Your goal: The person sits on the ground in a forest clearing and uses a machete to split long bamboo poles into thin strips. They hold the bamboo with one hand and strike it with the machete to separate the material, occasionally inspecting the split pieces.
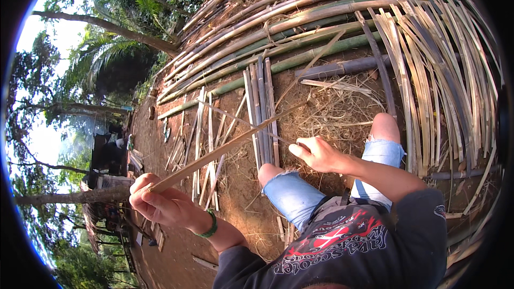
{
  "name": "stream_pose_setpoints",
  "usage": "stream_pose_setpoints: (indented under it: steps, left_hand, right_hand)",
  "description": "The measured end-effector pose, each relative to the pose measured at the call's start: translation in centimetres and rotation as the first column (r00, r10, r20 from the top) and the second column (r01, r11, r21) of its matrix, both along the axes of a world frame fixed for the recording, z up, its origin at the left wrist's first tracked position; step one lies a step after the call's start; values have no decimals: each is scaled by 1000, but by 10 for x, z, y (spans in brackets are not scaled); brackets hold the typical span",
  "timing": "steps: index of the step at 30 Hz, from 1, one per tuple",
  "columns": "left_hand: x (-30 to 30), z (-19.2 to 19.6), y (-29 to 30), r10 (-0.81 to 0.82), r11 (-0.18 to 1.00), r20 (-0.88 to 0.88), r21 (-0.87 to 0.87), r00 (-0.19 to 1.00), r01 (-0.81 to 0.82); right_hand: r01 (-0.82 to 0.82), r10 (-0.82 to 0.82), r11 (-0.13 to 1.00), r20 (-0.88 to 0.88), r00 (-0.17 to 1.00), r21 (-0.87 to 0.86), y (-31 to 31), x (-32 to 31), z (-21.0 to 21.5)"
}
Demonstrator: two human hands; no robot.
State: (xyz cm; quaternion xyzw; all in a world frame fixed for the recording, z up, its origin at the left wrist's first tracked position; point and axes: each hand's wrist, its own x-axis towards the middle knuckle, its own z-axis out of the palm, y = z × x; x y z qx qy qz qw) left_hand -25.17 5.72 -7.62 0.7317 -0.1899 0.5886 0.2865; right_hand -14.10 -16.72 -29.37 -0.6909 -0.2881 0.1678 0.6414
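Note:
My left hand (166,203), with a green band on its wrist, is closed around one end of a long bamboo strip (225,147). The strip slants up and away to the right, above the ground. My right hand (320,155) is closed in front of my knees. From its thumb side a thin, straight, narrow piece (235,117) runs up to the left and crosses the bamboo strip. Whether that piece is a blade or another strip, I cannot tell; its held end is hidden in my fingers.
Long bamboo poles (300,18) lie in rows on the far side. Many split bamboo slats (428,80) are spread at the right. Shavings (337,107) cover the soil before my knees. Several dark and pale strips (261,112) lie ahead; a tree trunk (80,197) stands at the left.

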Motion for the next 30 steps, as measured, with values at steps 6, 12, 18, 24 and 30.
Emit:
stream_pose_setpoints:
  steps: [6, 12, 18, 24, 30]
  left_hand:
    - [4, -8, -22, 123, 992, 109, -13, 986, -122]
    - [-2, -7, -14, 78, 997, 72, 18, 994, -79]
    - [6, -11, -10, 139, 989, 92, -62, 986, -134]
    - [32, -25, -3, -92, 910, 381, -342, 920, 233]
    - [43, -28, -2, -295, 891, 378, -222, 877, 396]
  right_hand:
    - [64, -98, 981, -184, 978, -182, -1, 16, -47]
    - [8, -25, 993, 144, 989, 118, 5, -14, -7]
    - [157, -241, 922, -206, 948, -355, 2, 58, -170]
    - [99, -103, 992, -48, 994, -77, 30, 21, -87]
    - [-225, 218, 950, 58, 974, 215, 26, -22, 3]
